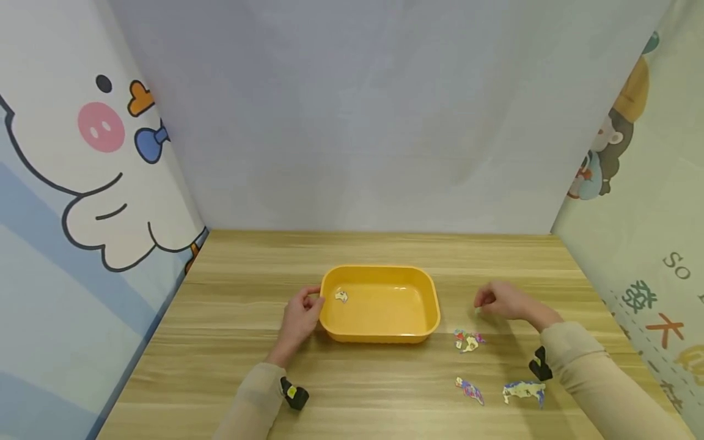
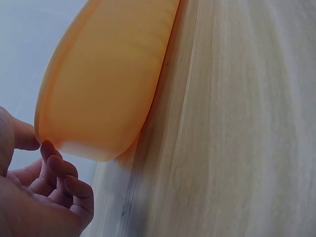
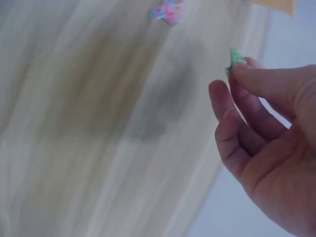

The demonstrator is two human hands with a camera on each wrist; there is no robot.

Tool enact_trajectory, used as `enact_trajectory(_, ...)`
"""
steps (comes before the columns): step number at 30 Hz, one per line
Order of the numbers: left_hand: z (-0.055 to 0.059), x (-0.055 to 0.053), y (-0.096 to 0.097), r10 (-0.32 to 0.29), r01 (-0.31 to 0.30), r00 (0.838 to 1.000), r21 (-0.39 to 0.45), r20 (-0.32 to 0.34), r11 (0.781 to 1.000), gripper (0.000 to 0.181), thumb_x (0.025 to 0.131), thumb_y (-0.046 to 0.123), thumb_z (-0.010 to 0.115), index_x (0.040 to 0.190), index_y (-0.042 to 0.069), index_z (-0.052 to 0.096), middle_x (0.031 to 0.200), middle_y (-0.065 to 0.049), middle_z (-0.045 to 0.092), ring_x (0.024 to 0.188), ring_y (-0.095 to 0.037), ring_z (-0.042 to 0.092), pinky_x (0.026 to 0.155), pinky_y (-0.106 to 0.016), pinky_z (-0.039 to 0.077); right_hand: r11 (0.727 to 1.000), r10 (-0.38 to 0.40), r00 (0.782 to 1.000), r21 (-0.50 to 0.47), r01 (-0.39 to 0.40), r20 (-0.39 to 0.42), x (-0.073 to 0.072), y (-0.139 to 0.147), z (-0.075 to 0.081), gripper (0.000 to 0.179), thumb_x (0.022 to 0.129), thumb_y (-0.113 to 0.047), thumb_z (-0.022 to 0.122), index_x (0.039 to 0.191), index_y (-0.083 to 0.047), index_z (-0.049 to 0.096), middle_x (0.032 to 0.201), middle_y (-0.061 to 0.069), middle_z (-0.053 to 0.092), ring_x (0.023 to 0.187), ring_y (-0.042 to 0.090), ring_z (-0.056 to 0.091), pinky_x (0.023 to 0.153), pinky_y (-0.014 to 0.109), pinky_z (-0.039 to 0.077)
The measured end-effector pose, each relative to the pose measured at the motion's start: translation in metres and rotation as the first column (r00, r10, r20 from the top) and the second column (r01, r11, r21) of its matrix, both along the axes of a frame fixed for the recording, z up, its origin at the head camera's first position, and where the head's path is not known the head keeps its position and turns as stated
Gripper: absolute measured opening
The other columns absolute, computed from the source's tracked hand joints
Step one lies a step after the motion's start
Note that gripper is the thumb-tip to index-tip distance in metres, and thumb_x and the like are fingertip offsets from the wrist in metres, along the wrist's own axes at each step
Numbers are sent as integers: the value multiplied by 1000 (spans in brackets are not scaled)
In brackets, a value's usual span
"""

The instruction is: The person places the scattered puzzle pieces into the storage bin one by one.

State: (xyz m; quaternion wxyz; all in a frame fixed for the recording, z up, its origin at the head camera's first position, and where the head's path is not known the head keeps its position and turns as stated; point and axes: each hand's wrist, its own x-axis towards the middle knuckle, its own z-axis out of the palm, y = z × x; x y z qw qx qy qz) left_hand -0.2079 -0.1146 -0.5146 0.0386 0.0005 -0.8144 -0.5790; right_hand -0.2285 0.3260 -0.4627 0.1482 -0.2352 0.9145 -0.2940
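My left hand [image 1: 299, 316] pinches the left rim of a yellow plastic basin [image 1: 379, 338] between thumb and fingers; the left wrist view shows the fingertips at the corner of the basin [image 2: 103, 89]. Inside, near its left end, lies one small pale cutout piece [image 1: 341, 296]. To the right of the basin my right hand [image 1: 503, 300] is held above the table. Between its thumb and index finger it pinches a small green piece [image 3: 237, 56], flat and pointed at the top. What is printed on that piece is too small to tell.
On the wooden table [image 1: 374, 391], right of the basin, lie a multicoloured cutout [image 1: 469, 341], a narrow blue-and-red one [image 1: 470, 390] and a wider cream-and-blue one [image 1: 524, 392] nearer the front. A plain pale curtain [image 1: 357, 122] closes the back, with printed cloths at both sides.
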Motion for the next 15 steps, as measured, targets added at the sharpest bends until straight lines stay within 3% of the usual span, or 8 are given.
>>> enact_trajectory(6, 1, 0, 0, 5, -5, 1000, 6, 0, 1000, 27, 93, 7, 60, 117, -4, 60, 76, -16, 60, 60, -15, 48, 51, -23, 40, 998, -62, 996, 1, 62, -64, -10, -13, 14, 10, 82, 5, 62, 89, 1, 68, 81, 9, 67, 72, 19, 63, 63, 35, 51)
enact_trajectory(15, 1, 0, 0, 2, -2, 1000, 8, -8, 1000, 27, 93, 7, 60, 117, -4, 60, 72, -11, 58, 59, -15, 48, 51, -23, 39, 995, -89, 994, 28, 91, -64, -19, -30, 34, 14, 89, 4, 58, 96, 0, 69, 92, 12, 66, 80, 25, 62, 67, 38, 52)
